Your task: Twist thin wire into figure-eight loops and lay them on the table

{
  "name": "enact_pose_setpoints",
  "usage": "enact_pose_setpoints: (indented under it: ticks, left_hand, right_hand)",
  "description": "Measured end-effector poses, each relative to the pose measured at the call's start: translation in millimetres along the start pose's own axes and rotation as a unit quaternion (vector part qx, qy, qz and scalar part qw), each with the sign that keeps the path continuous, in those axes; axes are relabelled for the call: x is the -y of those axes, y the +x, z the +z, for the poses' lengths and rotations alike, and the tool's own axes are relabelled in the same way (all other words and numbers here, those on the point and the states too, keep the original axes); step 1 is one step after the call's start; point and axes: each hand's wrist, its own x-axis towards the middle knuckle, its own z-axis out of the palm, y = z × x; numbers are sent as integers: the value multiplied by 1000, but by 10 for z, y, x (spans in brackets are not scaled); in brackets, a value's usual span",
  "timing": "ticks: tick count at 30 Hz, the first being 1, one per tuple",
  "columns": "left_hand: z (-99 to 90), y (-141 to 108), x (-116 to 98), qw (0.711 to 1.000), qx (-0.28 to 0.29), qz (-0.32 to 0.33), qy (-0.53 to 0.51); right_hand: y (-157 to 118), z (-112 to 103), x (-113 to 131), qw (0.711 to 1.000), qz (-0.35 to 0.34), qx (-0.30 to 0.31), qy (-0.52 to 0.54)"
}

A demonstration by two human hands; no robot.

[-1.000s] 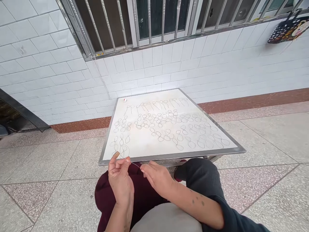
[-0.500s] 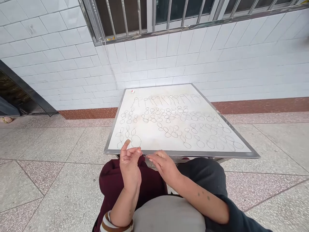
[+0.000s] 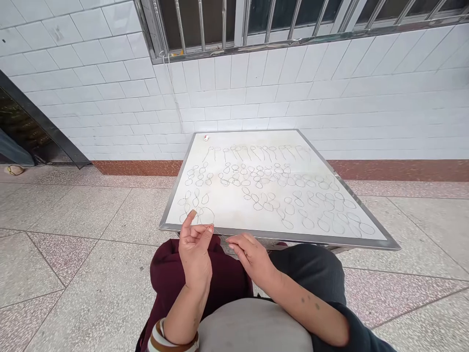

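We see the left hand (image 3: 195,253) with thumb and fingertip pinching a thin wire (image 3: 220,233); another of its fingers, capped with tan tape (image 3: 193,213), stands raised just left of the grip. The right hand (image 3: 253,257) hangs just right of the grip, its fingers together; whether it too pinches the wire, we cannot tell. Both hands are above the lap (image 3: 230,266), at the near edge of a white table (image 3: 227,211) framed in metal. Beyond the grip we find wire loops (image 3: 259,185) lying flat: many spread ahead and to the right, a small group just past the left fingers, and a farther row with trailing ends. Beyond all these, near the far left corner, sits a small white-and-red item (image 3: 206,138), its markings too small for us to read. Past the table we note a tiled wall (image 3: 238,93) and a barred window (image 3: 269,22).
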Motion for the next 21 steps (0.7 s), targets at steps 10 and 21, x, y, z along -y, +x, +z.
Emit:
enact_pose_setpoints:
  ticks: [10,21]
  left_hand:
    - [-74,193,342,997,46,-39,48]
    - [-244,250,1674,841,433,-95,309]
  right_hand:
    - [197,4,-249,997,20,-22,-68]
    - [1829,107,-1159,973,66,-7,-221]
